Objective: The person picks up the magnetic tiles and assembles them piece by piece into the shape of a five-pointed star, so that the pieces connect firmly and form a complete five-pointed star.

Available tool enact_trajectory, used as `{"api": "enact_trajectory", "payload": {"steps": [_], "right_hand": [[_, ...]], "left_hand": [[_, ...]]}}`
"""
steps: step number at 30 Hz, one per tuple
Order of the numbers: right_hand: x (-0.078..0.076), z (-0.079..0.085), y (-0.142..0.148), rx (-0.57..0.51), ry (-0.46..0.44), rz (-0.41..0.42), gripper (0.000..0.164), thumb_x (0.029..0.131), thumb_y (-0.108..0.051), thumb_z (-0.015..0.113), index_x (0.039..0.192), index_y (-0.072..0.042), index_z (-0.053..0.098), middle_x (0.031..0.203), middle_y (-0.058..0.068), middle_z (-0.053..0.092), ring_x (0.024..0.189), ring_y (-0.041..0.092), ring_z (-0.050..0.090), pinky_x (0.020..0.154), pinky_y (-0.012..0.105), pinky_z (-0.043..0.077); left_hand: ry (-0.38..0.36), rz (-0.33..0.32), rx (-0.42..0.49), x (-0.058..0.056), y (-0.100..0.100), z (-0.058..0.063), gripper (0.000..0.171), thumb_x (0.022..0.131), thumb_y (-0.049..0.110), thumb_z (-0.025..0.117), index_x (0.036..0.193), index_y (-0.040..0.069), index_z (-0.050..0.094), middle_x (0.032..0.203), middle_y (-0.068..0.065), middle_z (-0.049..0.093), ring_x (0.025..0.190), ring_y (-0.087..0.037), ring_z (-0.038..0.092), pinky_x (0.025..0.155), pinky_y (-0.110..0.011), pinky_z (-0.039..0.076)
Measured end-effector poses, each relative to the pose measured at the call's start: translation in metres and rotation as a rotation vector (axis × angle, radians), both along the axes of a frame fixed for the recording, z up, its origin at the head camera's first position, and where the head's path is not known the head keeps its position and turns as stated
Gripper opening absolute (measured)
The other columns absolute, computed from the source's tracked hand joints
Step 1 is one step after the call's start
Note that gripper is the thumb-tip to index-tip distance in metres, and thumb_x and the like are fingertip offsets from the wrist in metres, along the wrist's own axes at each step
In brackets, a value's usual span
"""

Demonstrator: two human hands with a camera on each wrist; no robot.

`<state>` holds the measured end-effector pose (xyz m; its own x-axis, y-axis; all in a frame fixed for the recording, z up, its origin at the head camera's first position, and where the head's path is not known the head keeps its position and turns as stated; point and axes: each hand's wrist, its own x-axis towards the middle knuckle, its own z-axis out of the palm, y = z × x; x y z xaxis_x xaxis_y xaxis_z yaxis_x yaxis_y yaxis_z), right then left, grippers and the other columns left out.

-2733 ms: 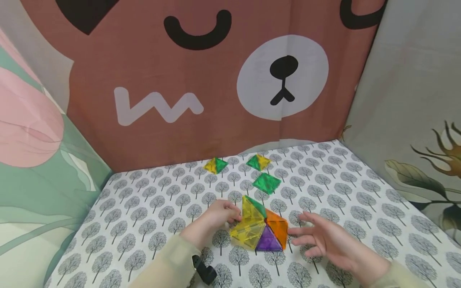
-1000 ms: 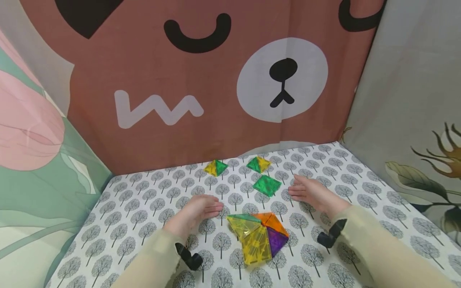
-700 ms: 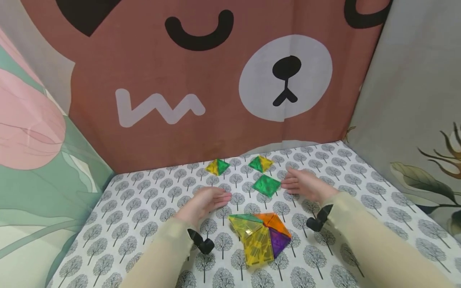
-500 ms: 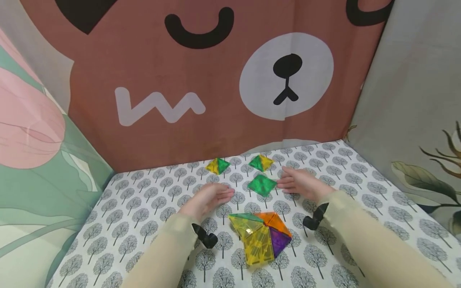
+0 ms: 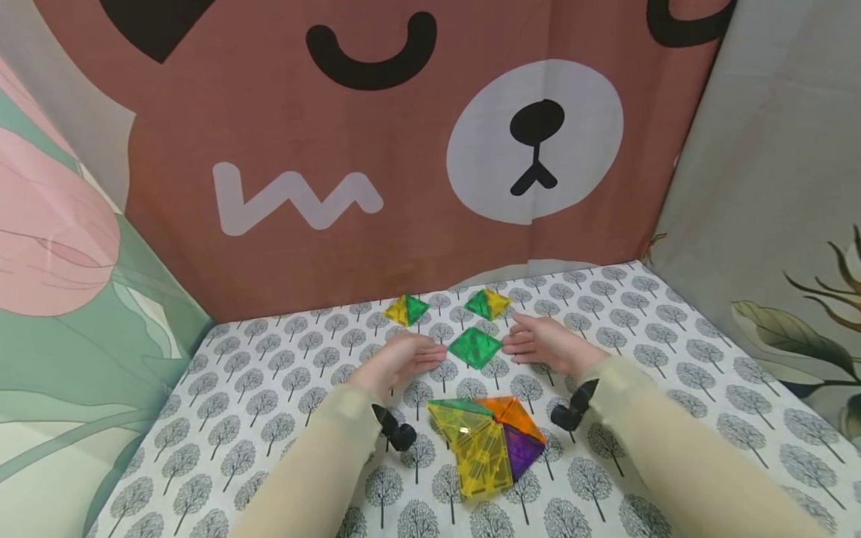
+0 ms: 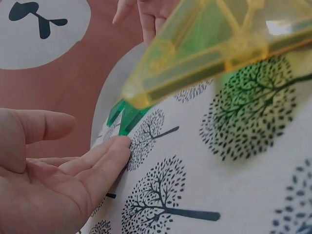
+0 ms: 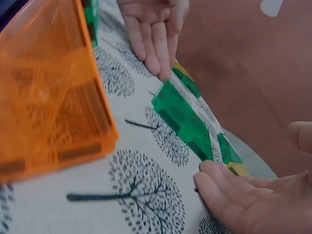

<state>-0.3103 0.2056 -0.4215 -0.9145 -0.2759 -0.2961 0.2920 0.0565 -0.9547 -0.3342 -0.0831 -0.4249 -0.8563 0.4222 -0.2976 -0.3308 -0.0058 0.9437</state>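
Saw pyramids (image 5: 406,310) by counter's (image 5: 262,388) far edge, curtain (image 5: 336,142) behind, coloured block (image 5: 479,447) nearer; touched green tile (image 5: 474,348) with left grip (image 5: 402,360) and right grip (image 5: 553,345) uncurled.

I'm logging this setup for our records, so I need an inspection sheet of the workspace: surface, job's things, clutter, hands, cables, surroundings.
Surface: white cloth with a dark tree print.
Job's things: green diamond on the cloth between the hands; multicoloured piece (yellow, green, orange, purple) nearer the person; left green-and-yellow piece and right green-and-yellow piece beyond the diamond.
Clutter: nothing seen.
Hands: left hand and right hand have fingers extended, fingertips at opposite corners of the diamond, seemingly touching; neither grips it.
Cables: nothing seen.
Surroundings: brown bear-face backdrop behind; floral sheet on the left, grey plant-print sheet on the right.
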Motion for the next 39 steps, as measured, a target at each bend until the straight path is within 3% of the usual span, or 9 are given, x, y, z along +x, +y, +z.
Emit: {"api": "enact_trajectory", "payload": {"steps": [5, 11, 19, 27, 39], "right_hand": [[0.000, -0.003, -0.004, -0.020, -0.016, -0.033, 0.067, 0.108, -0.035, 0.036, 0.145, 0.019, 0.021, 0.140, 0.038, 0.041, 0.124, 0.043, 0.052, 0.100, 0.044, 0.048], [0.004, -0.007, -0.009, -0.019, -0.043, -0.061, 0.047, 0.106, -0.012, 0.039, 0.138, 0.022, 0.034, 0.130, 0.037, 0.051, 0.109, 0.036, 0.063, 0.094, 0.042, 0.053], [0.011, -0.006, -0.012, -0.007, -0.027, -0.054, 0.039, 0.100, 0.000, 0.048, 0.133, 0.021, 0.042, 0.112, 0.031, 0.062, 0.094, 0.032, 0.069, 0.088, 0.040, 0.055], [0.014, -0.006, -0.017, -0.029, -0.029, -0.019, 0.038, 0.097, 0.006, 0.052, 0.129, 0.022, 0.043, 0.107, 0.030, 0.063, 0.090, 0.029, 0.069, 0.087, 0.039, 0.056], [0.016, -0.008, -0.022, -0.025, -0.036, -0.011, 0.030, 0.096, 0.006, 0.054, 0.122, 0.020, 0.052, 0.103, 0.026, 0.065, 0.085, 0.024, 0.069, 0.085, 0.037, 0.057]], "left_hand": [[0.001, 0.053, -0.081, -0.002, 0.003, -0.001, 0.041, 0.098, 0.001, 0.052, 0.134, -0.016, 0.043, 0.119, -0.029, 0.063, 0.109, -0.036, 0.065, 0.092, -0.037, 0.054], [-0.033, 0.126, -0.177, 0.004, 0.013, -0.002, 0.026, 0.091, -0.007, 0.060, 0.116, -0.016, 0.059, 0.100, -0.026, 0.069, 0.086, -0.029, 0.071, 0.080, -0.035, 0.059], [0.007, 0.146, -0.230, 0.011, 0.018, -0.003, 0.022, 0.088, -0.010, 0.064, 0.109, -0.015, 0.064, 0.093, -0.023, 0.068, 0.076, -0.024, 0.071, 0.076, -0.032, 0.059], [0.020, 0.137, -0.274, 0.015, 0.019, -0.003, 0.019, 0.090, -0.005, 0.066, 0.107, -0.011, 0.067, 0.087, -0.018, 0.069, 0.070, -0.018, 0.069, 0.072, -0.030, 0.060], [0.026, 0.139, -0.267, 0.018, 0.020, -0.005, 0.016, 0.088, -0.007, 0.066, 0.103, -0.012, 0.066, 0.085, -0.017, 0.067, 0.066, -0.017, 0.067, 0.070, -0.027, 0.059]]}}
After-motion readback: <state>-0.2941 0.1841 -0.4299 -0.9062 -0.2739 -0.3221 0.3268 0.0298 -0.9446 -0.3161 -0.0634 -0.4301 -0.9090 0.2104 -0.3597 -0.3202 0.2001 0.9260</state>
